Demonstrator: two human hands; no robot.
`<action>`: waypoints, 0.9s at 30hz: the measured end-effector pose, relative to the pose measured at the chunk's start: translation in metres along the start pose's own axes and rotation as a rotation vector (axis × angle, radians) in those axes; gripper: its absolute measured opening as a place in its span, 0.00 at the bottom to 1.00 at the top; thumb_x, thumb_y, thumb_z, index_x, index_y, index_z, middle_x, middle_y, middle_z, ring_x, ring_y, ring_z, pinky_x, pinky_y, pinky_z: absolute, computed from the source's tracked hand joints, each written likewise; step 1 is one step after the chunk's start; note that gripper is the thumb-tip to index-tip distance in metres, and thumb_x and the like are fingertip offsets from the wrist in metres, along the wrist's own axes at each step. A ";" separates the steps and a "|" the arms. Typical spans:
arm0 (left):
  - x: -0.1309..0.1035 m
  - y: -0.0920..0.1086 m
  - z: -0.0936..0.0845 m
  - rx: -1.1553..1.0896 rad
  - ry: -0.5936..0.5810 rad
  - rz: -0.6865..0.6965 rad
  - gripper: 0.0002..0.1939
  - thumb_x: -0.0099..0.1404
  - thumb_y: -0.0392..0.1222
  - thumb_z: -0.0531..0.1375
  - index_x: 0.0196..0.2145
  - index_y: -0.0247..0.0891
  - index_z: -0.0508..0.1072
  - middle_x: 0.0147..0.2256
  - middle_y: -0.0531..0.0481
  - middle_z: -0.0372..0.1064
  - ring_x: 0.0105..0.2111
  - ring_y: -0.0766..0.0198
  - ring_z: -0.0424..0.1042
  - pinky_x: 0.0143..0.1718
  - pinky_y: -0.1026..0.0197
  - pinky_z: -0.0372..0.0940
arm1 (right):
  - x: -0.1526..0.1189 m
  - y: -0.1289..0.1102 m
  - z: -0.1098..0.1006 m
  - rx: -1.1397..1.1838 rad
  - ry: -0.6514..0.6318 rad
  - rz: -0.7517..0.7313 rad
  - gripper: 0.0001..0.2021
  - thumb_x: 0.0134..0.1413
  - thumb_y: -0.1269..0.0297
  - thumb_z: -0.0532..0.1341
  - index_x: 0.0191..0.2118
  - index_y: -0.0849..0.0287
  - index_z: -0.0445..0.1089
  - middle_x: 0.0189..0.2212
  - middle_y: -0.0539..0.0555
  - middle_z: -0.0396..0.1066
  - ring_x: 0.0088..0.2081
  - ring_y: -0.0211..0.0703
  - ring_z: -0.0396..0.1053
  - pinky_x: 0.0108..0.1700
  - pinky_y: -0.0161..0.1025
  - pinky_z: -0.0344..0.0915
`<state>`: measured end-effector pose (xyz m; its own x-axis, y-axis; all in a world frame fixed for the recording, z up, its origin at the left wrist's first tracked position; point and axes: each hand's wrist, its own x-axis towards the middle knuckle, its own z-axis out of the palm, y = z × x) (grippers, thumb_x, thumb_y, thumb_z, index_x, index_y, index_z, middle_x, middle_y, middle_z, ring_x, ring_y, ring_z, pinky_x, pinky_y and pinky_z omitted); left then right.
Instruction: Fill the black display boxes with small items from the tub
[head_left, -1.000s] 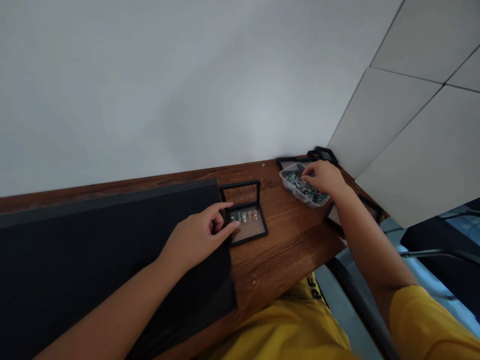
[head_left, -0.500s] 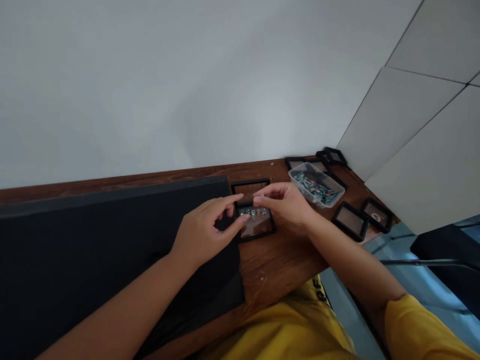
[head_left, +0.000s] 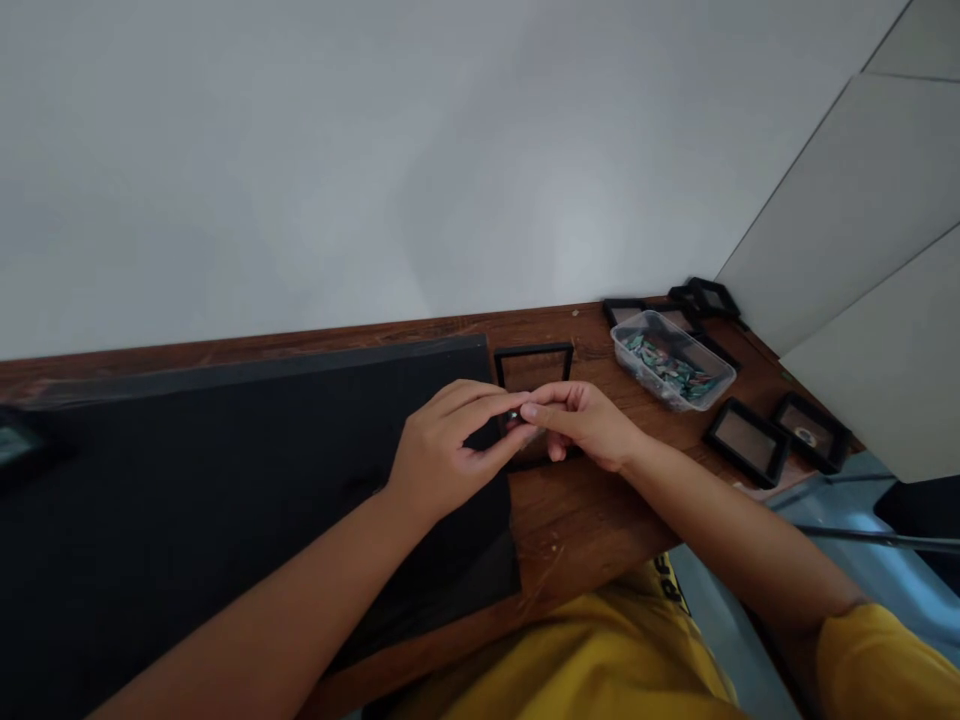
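Observation:
My left hand (head_left: 454,445) and my right hand (head_left: 589,422) meet fingertip to fingertip above a black-rimmed frame. Between the pinched fingers of both hands is a small dark, shiny piece (head_left: 514,414), too small to name. The black frame (head_left: 534,349) lies on the wooden table; its upper part shows and its lower part is hidden beneath my hands. To the right stands a clear plastic box (head_left: 671,370) with many small green and reddish pieces in it.
A black mat (head_left: 247,480) covers the left of the wooden table (head_left: 600,520). Right of the box lie two black frames, one plain (head_left: 748,442) and one with a round item (head_left: 812,432). More frames (head_left: 711,297) sit near the back wall.
My hands were apart over the frame; now their fingertips are together around the small piece. The view has shifted, and a dark object shows at the left edge.

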<state>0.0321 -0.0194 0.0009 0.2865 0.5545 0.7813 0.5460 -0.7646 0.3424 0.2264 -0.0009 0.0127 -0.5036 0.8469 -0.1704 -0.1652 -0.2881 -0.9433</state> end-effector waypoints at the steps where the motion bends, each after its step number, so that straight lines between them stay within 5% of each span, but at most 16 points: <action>1: 0.000 0.000 0.000 -0.013 0.007 0.003 0.07 0.73 0.41 0.65 0.46 0.40 0.81 0.38 0.48 0.82 0.37 0.60 0.80 0.42 0.57 0.76 | -0.001 0.000 -0.001 -0.005 -0.016 -0.007 0.24 0.40 0.44 0.79 0.35 0.58 0.79 0.27 0.46 0.80 0.16 0.27 0.65 0.18 0.27 0.60; 9: 0.001 0.000 -0.001 -0.050 0.062 0.044 0.07 0.70 0.38 0.69 0.46 0.42 0.81 0.38 0.51 0.84 0.38 0.60 0.83 0.43 0.55 0.79 | -0.009 -0.003 -0.007 -0.076 -0.088 -0.016 0.18 0.54 0.48 0.74 0.41 0.58 0.78 0.23 0.44 0.75 0.18 0.29 0.67 0.20 0.27 0.61; 27: 0.006 0.001 -0.006 -0.073 0.066 0.096 0.04 0.68 0.37 0.70 0.39 0.45 0.82 0.35 0.55 0.85 0.35 0.60 0.84 0.38 0.54 0.80 | -0.010 -0.008 -0.006 -0.028 -0.052 0.005 0.15 0.57 0.54 0.72 0.42 0.57 0.71 0.21 0.41 0.72 0.17 0.29 0.69 0.19 0.25 0.60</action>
<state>0.0301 -0.0187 0.0094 0.2807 0.4568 0.8441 0.4592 -0.8362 0.2998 0.2383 -0.0043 0.0204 -0.5478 0.8210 -0.1609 -0.1390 -0.2790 -0.9502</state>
